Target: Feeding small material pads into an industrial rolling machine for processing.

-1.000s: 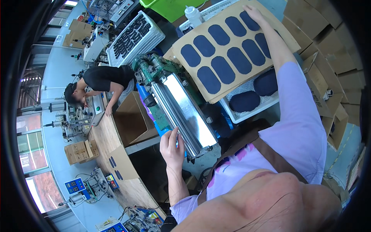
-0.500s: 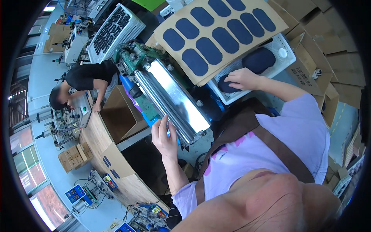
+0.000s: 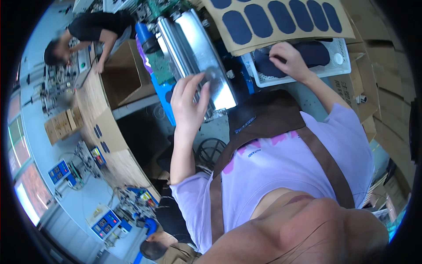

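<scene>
My left hand point(image 3: 190, 103) hangs over the near end of a machine's shiny metal rollers point(image 3: 195, 48). Its fingers are bent and apart from the thumb, with nothing between them. My right hand point(image 3: 291, 62) reaches into a white plastic basket point(image 3: 303, 78), its fingers curled and closed on a dark navy oval pad point(image 3: 263, 66); the grip itself is partly hidden. Further right in the basket lies a stack of similar dark pads point(image 3: 318, 53). Beyond the basket is a tan board point(image 3: 347, 31) carrying rows of navy ovals.
A cardboard box point(image 3: 125, 79) stands left of the rollers, beside a wooden bench point(image 3: 90, 94). A person in black point(image 3: 94, 26) bends over that bench; another person point(image 3: 160, 244) is at the lower left. Large cartons point(image 3: 387, 70) line the right. A white round piece point(image 3: 338, 58) sits in the basket.
The view has shifted, so the machine, board and basket appear higher. My left hand has lifted and spread beside the rollers. My right hand stays at the dark pads in the basket.
</scene>
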{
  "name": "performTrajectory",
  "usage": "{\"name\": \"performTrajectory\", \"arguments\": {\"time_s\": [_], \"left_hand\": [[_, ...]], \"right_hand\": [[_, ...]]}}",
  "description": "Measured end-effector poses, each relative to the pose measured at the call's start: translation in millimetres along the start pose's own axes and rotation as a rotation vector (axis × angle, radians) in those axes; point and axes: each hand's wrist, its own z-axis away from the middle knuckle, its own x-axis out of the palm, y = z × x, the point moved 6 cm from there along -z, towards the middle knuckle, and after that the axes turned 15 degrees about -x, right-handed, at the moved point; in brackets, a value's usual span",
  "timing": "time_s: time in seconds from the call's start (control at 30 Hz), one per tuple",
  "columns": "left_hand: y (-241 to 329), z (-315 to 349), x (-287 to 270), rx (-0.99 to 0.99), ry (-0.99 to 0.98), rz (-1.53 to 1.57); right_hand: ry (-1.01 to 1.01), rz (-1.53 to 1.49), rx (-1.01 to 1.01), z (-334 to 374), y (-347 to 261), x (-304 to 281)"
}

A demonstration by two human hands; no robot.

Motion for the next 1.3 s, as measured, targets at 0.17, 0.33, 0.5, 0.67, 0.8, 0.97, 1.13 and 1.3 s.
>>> {"name": "performTrajectory", "arguments": {"time_s": [0.17, 0.33, 0.5, 0.67, 0.8, 0.97, 1.13, 1.3], "left_hand": [[9.1, -9.2, 14.9, -0.087, -0.178, 0.273], [23.8, -15.7, 27.6, -0.280, -0.441, 0.313], [10.5, -21.8, 20.0, -0.279, -0.231, 0.749], [-8.8, -28.1, 23.2, -0.490, -0.317, 1.060], [-33.8, -44.9, 10.0, -0.388, -0.011, 1.044], [-86.9, -55.0, -18.4, -0.397, 0.226, 1.000], [-121.0, -53.4, -28.6, -0.492, 0.221, 0.840], [-134.7, -53.6, -20.8, -0.399, 0.255, 0.562]], "right_hand": [[0.160, -0.150, -0.222, -61.0, -74.0, -21.3], [0.080, 0.036, -0.526, -91.3, -117.7, -9.2], [0.447, -1.044, 0.191, -100.1, -96.9, 13.4], [0.141, -1.325, 0.474, -82.6, -57.9, 51.0], [0.237, -1.117, 0.411, -104.1, -32.1, 50.7], [0.194, -0.789, 0.441, -128.1, -1.8, 66.8], [0.135, -0.655, 0.411, -150.8, -11.5, 74.6], [0.127, -0.598, 0.297, -168.4, -27.3, 86.0]]}}
